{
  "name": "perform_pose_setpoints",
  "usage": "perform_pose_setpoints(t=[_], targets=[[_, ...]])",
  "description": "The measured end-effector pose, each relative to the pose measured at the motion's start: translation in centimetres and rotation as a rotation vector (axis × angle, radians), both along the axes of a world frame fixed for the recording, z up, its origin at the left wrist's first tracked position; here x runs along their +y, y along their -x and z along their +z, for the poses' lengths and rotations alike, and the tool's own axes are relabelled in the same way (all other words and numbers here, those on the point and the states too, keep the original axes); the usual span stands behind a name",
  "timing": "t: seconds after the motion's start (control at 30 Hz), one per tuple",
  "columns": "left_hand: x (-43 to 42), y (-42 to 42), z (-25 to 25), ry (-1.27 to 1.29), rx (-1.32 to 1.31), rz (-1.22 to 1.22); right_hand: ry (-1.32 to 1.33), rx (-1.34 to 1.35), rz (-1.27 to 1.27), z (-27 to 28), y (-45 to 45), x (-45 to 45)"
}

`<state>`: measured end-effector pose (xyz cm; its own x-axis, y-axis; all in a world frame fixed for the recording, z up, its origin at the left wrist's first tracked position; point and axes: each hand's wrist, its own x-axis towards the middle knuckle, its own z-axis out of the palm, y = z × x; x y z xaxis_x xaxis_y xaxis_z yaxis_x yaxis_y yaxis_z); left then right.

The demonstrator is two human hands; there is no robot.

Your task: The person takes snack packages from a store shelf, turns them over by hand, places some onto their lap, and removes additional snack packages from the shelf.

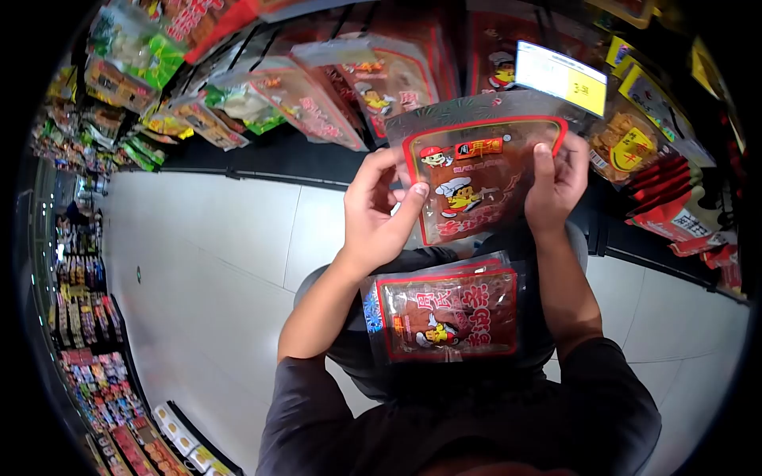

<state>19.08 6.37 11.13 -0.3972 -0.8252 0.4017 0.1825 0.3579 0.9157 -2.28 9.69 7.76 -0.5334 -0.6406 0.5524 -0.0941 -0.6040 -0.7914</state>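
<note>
Between my two hands is a flat plastic snack packet with a red border, brown contents and a cartoon chef. My left hand pinches its left edge, thumb on the front. On the right edge, my right hand grips it the same way, its other fingers partly hidden behind. Below, a small stack of similar packets lies across my lap. Just beyond the held packet hang more red-bordered packets on the rack, near a white and yellow price tag.
Hanging green and white packets line the rack at upper left. To the right are a bag of brown snacks and red packets. Pale floor tiles stretch to the left, toward a long stocked shelf.
</note>
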Motion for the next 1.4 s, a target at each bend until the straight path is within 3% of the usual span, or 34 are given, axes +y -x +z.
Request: perform_pose_setpoints(t=[0.17,0.23,0.3,0.4,0.5,0.63,0.77,1.4], targets=[[-0.3,-2.3,-0.7,-0.090,0.045,-0.078,0.182,0.040,0.066,0.8,-2.2,-1.1],[0.0,-1.9,0.6,-0.142,0.208,-0.071,0.200,0.046,0.078,0.7,-2.5,-1.4],[-0.6,-2.7,-0.1,-0.110,0.182,-0.089,0.067,0.382,0.064,1.0,-1.7,-1.4],[-1.3,-4.2,-1.2,0.041,-0.050,-0.091,-0.028,0.357,0.068,0.5,-2.8,-1.3],[-1.3,-5.1,-2.0,-0.049,-0.109,-0.052,-0.098,0.277,0.103,-0.1,-3.6,-1.3],[-1.4,-5.3,-2.3,-0.112,-0.065,-0.038,-0.175,0.155,0.174,-0.9,-4.3,-1.0],[-1.7,-5.3,-3.0,0.035,-0.069,-0.018,-0.148,0.241,0.236,-1.7,-4.2,-1.1],[-1.2,-4.7,-3.4,-0.124,-0.070,0.020,-0.177,0.164,0.328,-2.1,-4.0,-0.8]])
